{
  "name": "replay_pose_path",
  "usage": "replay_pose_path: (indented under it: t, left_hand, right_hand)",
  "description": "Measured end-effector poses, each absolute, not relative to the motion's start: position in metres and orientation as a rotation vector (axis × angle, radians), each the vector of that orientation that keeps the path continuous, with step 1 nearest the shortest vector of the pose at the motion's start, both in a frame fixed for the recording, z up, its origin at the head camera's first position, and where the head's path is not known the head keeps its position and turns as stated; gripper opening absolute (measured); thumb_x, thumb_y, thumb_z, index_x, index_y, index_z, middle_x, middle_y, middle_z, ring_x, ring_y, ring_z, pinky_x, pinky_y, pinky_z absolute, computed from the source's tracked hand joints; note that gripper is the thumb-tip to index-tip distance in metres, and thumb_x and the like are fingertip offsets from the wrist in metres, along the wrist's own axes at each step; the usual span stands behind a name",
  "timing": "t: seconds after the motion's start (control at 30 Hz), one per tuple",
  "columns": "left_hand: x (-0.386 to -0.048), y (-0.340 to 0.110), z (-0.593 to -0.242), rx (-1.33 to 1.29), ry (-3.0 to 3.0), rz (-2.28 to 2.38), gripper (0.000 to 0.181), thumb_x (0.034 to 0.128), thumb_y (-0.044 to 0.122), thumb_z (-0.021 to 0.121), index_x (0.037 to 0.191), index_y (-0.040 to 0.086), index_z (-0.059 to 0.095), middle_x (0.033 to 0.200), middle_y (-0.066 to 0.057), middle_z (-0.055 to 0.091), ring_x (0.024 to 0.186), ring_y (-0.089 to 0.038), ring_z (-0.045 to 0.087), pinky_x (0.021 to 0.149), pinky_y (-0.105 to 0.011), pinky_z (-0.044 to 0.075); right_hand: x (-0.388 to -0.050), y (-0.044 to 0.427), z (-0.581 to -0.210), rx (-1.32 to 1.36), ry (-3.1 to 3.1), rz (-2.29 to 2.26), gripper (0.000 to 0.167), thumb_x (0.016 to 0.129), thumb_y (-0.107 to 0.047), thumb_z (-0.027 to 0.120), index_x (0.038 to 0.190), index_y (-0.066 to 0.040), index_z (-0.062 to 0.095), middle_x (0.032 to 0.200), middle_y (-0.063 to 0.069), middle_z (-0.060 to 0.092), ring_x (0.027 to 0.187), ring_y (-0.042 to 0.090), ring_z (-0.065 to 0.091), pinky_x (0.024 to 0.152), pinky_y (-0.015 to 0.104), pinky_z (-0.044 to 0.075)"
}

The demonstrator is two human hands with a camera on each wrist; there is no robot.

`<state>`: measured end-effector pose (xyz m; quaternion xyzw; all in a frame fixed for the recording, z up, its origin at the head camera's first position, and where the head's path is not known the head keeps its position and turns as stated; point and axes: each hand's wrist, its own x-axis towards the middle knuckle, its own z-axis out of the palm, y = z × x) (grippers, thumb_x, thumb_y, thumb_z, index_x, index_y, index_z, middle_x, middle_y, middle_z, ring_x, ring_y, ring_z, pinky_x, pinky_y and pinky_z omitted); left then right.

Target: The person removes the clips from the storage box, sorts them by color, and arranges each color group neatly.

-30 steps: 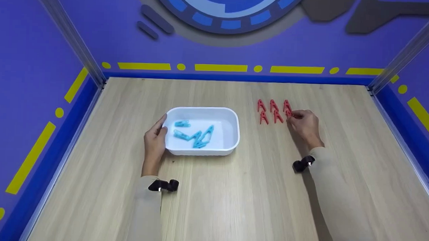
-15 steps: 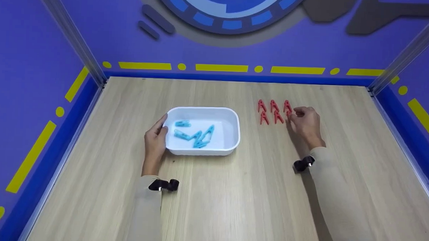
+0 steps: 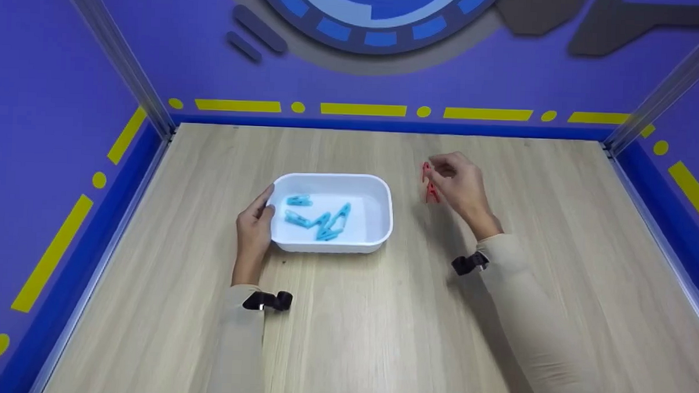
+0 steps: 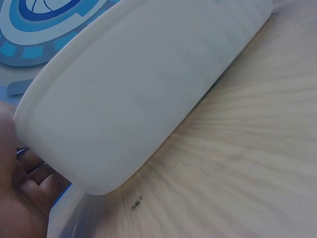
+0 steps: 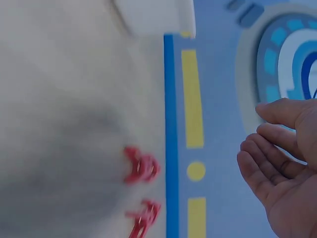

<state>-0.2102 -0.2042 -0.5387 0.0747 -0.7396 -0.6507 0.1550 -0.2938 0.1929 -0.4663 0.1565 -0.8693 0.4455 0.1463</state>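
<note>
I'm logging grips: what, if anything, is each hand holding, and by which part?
The left hand grips the white tub by its left end; the right hand holds nothing.

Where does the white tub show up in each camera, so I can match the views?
Head: white tub near the middle, its left end held by the left hand.
Left wrist: the tub fills the upper middle, cut off at the top.
Right wrist: part of the tub at top middle, cut off.
Shared landmark: round blue wall emblem, top middle in head, top left in left wrist, upper right in right wrist.
</note>
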Motion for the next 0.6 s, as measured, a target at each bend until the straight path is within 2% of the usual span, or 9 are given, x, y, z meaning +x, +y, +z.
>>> replay_pose_path:
  t: [0.37,0.6]
  left_hand:
    - [-0.211,-0.203,-0.536,0.230,-2.139,-1.867,0.045,0.1098,0.001,0.048,0.153,0.007,0.056,0.160,-0.006,0.050,0.152,-0.019,0.039,0.124,-0.030,0.031]
    - [-0.212,-0.201,-0.535,0.275,-2.149,-1.877,0.046,0.1095,-0.003,0.045,0.154,0.001,0.051,0.163,-0.012,0.046,0.154,-0.024,0.036,0.126,-0.032,0.028]
  right_hand:
    - [-0.276,0.122,-0.465,0.767,-2.546,1.285,0.026,0.097,-0.006,0.077,0.122,0.004,0.074,0.114,0.017,0.072,0.105,0.029,0.070,0.095,0.041,0.060]
    - [-0.269,0.088,-0.474,0.860,-2.603,1.318,0.024,0.097,-0.005,0.078,0.121,0.001,0.075,0.114,0.014,0.072,0.102,0.025,0.071,0.094,0.037,0.061]
